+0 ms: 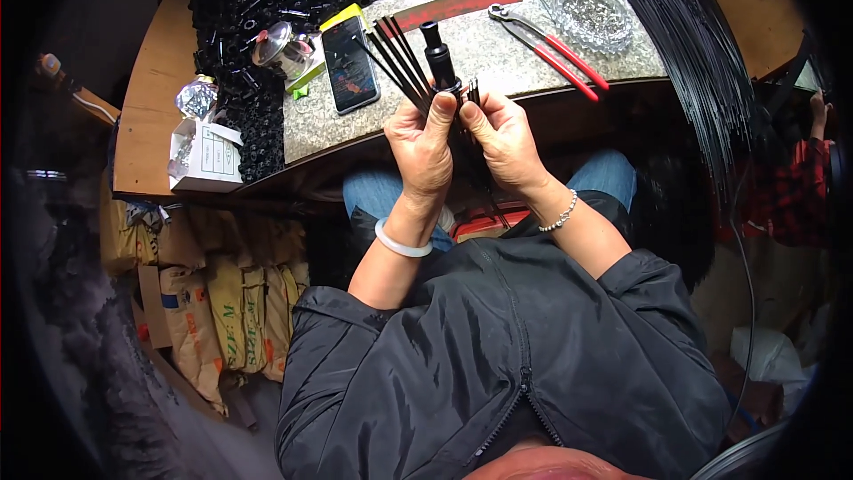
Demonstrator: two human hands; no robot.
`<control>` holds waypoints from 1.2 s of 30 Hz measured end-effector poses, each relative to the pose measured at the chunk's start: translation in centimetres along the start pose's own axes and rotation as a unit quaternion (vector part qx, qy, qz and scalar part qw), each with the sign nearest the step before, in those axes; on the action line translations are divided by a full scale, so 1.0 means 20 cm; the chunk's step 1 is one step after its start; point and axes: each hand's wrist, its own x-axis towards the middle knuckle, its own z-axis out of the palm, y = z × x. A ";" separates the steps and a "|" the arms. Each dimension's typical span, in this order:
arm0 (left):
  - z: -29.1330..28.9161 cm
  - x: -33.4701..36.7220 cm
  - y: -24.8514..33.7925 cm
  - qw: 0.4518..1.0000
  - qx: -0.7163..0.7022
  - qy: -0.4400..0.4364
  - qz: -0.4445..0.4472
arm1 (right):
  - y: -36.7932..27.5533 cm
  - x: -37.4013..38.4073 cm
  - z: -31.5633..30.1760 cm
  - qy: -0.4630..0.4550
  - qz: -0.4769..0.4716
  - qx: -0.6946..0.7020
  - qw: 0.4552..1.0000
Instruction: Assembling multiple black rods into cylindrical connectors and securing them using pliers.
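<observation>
Just past the front edge of the table, my left hand (422, 144) and my right hand (502, 138) are raised close together. Between the two thumbs stands a black stepped plastic cylinder (439, 58), narrow at its top, with both hands closed around its lower part. Several thin black rods (391, 60) fan up and to the left out of my left hand. A shorter cluster of black rod ends (473, 89) rises by my right thumb and fingers. More dark rods hang below the hands; where they join the cylinder is hidden by my fingers.
A phone (350, 64) lies left of the hands, red-handled pliers (555, 52) and a glass dish (593, 18) to the right. Loose black parts (267, 0) heap at the back left, beside a white box (204, 156). Long black rods (684, 44) overhang the right edge.
</observation>
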 end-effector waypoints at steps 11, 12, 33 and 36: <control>-0.01 0.02 -0.01 0.996 -0.063 -0.010 -0.058 | 0.00 0.00 -0.01 0.024 0.016 0.028 0.999; -0.01 0.02 -0.02 0.996 -0.070 -0.006 -0.056 | 0.00 0.00 -0.01 0.026 0.015 0.031 0.999; -0.02 0.02 -0.01 0.992 -0.112 -0.014 -0.049 | 0.01 -0.01 -0.02 0.009 0.044 0.034 0.998; -0.02 0.02 0.00 0.992 -0.114 -0.015 -0.051 | 0.00 -0.01 -0.01 0.007 0.052 0.030 0.998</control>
